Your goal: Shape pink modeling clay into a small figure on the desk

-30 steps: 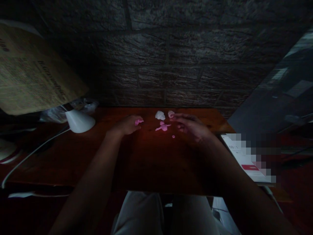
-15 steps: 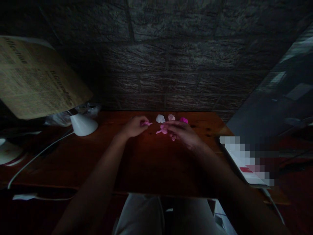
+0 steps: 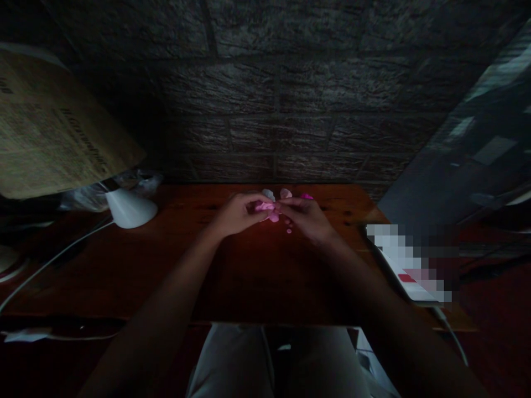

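Note:
My left hand (image 3: 244, 214) is closed, its thumb and fingers around a piece of pink modelling clay (image 3: 264, 206). Meeting it from the right, my right hand (image 3: 309, 218) pinches the clay's right end, so both hands touch at the soft piece. A rounded pink bit hangs below the fingertips. Small pink balls (image 3: 289, 230) show beneath my right fingers. Behind the hands lie a white lump (image 3: 268, 194), a pale pink lump (image 3: 286, 193) and a bright magenta lump (image 3: 307, 196), the white one partly covered by my left fingers.
A lamp with a newspaper-print shade (image 3: 62, 127) and white base (image 3: 130, 209) stands at the left of the wooden table (image 3: 257, 276), its cord trailing forward. A partly blurred white device (image 3: 415, 282) with a cable lies at the right. A brick wall (image 3: 249, 99) rises behind.
My hands have come together; the pink pieces they held apart now meet between the fingertips. My left hand moved right. The whole view has shifted slightly.

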Tool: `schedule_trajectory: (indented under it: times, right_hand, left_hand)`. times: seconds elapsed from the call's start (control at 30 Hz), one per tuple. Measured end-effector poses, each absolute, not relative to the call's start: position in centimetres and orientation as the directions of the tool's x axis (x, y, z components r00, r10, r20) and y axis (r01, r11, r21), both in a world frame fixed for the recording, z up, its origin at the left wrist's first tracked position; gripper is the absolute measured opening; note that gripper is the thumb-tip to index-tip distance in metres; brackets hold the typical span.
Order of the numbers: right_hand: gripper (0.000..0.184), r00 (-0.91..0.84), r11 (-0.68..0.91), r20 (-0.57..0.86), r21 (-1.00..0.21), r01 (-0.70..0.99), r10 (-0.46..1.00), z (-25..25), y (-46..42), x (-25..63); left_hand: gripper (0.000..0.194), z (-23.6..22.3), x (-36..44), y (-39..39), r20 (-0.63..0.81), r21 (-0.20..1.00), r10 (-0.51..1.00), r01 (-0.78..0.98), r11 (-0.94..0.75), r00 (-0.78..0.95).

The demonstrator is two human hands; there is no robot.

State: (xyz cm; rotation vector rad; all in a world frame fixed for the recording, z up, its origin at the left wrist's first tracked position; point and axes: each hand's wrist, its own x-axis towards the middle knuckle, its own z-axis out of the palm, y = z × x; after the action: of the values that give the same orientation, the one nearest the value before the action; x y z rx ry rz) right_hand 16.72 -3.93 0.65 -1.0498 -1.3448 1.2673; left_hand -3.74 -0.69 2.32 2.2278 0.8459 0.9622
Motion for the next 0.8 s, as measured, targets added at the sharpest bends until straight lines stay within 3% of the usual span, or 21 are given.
schedule_trajectory:
  times: [0.23,0.4,0.67,0.8]
  right_hand:
    - [0.022,-0.189,0.075,0.072,-0.997,0.011,0.979,0.7,-3.9,16.8]
    - [0.025,-0.160,0.088,0.100,-0.993,-0.084,0.982,1.3,-3.9,16.9]
    - [0.023,-0.151,-0.025,0.023,-0.951,-0.309,0.988,2.2,-4.1,17.3]
    - [0.019,-0.216,-0.088,-0.012,-0.934,-0.346,0.976,2.3,-4.2,17.1]
  left_hand:
    - [0.020,2.2,-3.3,-1.0,0.418,0.646,0.734,0.394,-0.654,0.535]
    - [0.018,2.3,-3.8,-0.6,0.436,0.587,0.771,0.502,-0.635,0.465]
    - [0.018,1.0,-8.0,2.2,0.324,0.368,0.920,0.867,-0.336,0.219]
    - [0.017,0.1,-8.8,2.8,0.253,0.280,0.936,0.907,-0.313,0.245]
